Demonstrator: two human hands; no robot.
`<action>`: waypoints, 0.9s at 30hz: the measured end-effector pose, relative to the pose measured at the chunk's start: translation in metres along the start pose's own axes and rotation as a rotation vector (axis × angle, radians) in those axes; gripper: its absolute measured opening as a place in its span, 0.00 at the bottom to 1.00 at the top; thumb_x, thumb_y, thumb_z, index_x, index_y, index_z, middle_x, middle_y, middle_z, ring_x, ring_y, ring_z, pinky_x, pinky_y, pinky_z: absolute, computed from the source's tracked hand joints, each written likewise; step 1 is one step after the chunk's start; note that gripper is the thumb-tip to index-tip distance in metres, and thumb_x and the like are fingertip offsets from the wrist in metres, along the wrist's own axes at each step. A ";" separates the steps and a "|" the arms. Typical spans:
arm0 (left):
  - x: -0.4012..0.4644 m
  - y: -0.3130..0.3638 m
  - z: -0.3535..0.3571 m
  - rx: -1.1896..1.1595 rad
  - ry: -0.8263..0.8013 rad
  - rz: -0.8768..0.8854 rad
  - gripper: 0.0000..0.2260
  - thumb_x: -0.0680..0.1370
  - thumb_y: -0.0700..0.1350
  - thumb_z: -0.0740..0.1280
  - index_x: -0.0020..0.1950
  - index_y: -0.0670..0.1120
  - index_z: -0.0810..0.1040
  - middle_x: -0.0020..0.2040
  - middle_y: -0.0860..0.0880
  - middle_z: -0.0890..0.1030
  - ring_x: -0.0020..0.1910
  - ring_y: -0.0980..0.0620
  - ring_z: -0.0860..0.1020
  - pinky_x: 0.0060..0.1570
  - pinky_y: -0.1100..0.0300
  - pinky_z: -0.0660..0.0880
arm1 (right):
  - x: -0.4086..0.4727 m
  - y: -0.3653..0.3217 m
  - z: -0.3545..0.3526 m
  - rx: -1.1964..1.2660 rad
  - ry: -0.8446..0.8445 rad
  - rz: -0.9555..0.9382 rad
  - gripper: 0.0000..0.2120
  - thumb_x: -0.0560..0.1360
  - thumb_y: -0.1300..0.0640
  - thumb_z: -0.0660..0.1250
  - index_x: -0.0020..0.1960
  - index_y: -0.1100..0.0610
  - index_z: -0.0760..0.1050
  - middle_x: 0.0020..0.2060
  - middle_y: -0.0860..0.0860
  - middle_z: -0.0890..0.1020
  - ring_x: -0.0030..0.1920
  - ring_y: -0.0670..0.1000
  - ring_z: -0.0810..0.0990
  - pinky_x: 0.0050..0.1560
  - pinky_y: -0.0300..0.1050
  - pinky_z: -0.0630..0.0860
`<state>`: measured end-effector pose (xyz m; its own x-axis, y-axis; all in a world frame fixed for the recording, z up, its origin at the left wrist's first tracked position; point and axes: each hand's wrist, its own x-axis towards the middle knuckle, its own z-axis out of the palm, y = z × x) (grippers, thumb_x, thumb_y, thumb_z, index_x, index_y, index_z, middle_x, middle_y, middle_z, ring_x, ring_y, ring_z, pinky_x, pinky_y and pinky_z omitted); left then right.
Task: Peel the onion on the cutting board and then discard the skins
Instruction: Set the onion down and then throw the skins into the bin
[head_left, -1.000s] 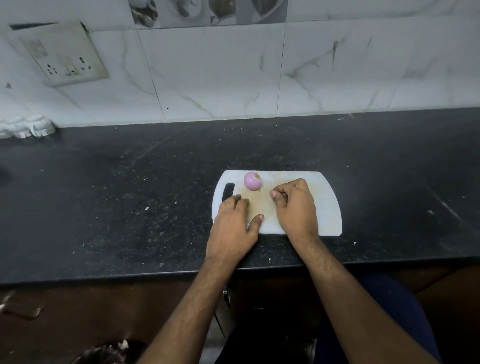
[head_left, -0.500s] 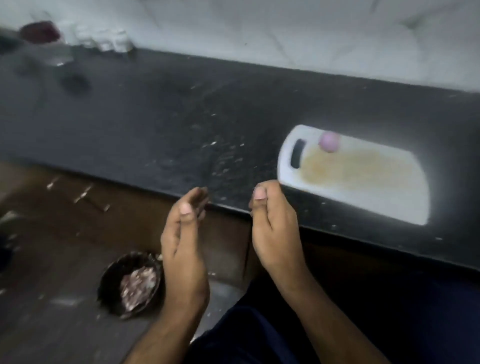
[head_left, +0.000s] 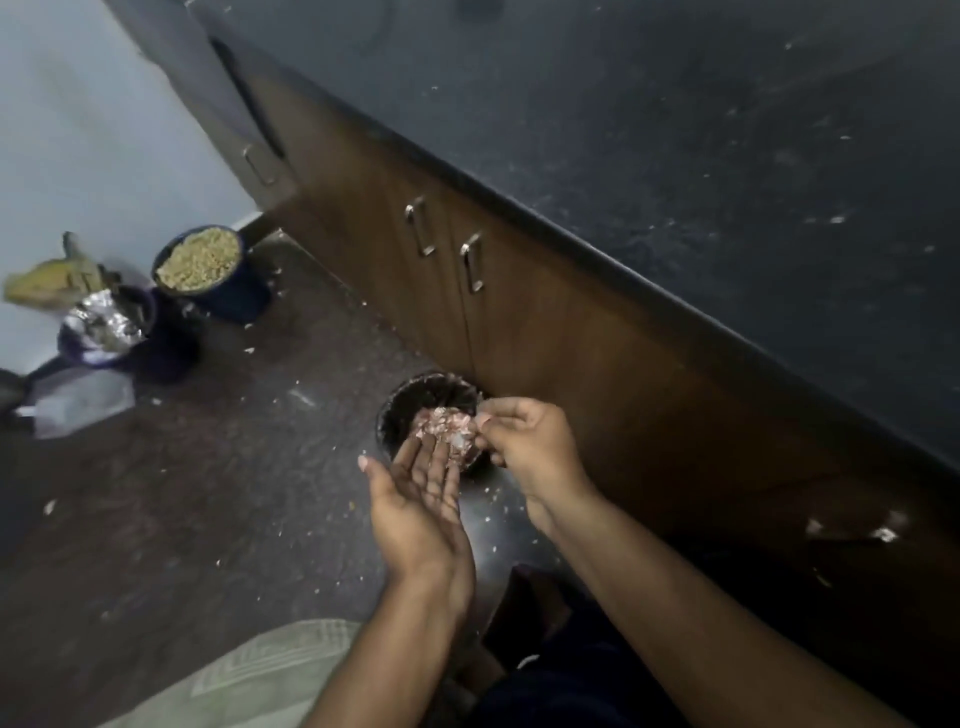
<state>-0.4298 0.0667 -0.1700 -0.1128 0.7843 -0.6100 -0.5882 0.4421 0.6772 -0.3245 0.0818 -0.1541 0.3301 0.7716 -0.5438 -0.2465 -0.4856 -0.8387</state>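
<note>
Both my hands hang over a small dark bin (head_left: 415, 387) that stands on the floor against the cabinet. Pinkish onion skins (head_left: 448, 427) lie heaped inside it. My left hand (head_left: 415, 499) is held palm up and flat, fingertips over the bin's near rim, with nothing resting on the palm. Just to its right, my right hand (head_left: 530, 441) has thumb and fingers pinched together above the skins; I cannot tell whether a scrap sits between them. The onion and the cutting board are out of view.
Brown cabinet doors with metal handles (head_left: 471, 262) run under the black counter (head_left: 727, 156). A bucket of yellowish grain (head_left: 200, 262) and a foil-lined bucket (head_left: 106, 325) stand at the left wall. Small scraps dot the dark floor. A pale mat (head_left: 249, 675) lies near my feet.
My view swung from the counter down to the floor. Both hands dropped from the counter edge to the bin, and the left hand opened palm up. The board and onion left the view.
</note>
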 end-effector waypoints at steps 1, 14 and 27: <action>0.004 0.003 0.001 -0.002 0.001 0.019 0.33 0.86 0.63 0.47 0.77 0.39 0.69 0.72 0.41 0.77 0.71 0.46 0.77 0.75 0.51 0.69 | 0.006 0.000 0.007 -0.046 -0.016 -0.009 0.12 0.77 0.71 0.67 0.60 0.64 0.78 0.51 0.59 0.85 0.40 0.41 0.82 0.36 0.28 0.75; 0.006 -0.002 0.021 0.100 -0.122 0.079 0.34 0.86 0.64 0.44 0.81 0.43 0.64 0.78 0.45 0.72 0.75 0.52 0.73 0.79 0.54 0.65 | 0.000 -0.013 -0.016 -0.174 0.049 -0.038 0.18 0.83 0.58 0.64 0.71 0.61 0.73 0.58 0.49 0.82 0.50 0.39 0.79 0.64 0.40 0.75; -0.089 -0.041 0.072 0.249 -0.413 0.122 0.31 0.86 0.63 0.44 0.79 0.45 0.68 0.77 0.48 0.74 0.74 0.55 0.74 0.78 0.55 0.66 | -0.080 -0.018 -0.106 -0.127 0.262 -0.228 0.18 0.82 0.50 0.65 0.71 0.51 0.74 0.59 0.44 0.82 0.59 0.40 0.80 0.66 0.47 0.77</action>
<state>-0.3378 0.0101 -0.1144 0.1869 0.9215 -0.3404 -0.3752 0.3872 0.8422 -0.2495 -0.0147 -0.0987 0.5901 0.7422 -0.3176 -0.0302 -0.3728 -0.9274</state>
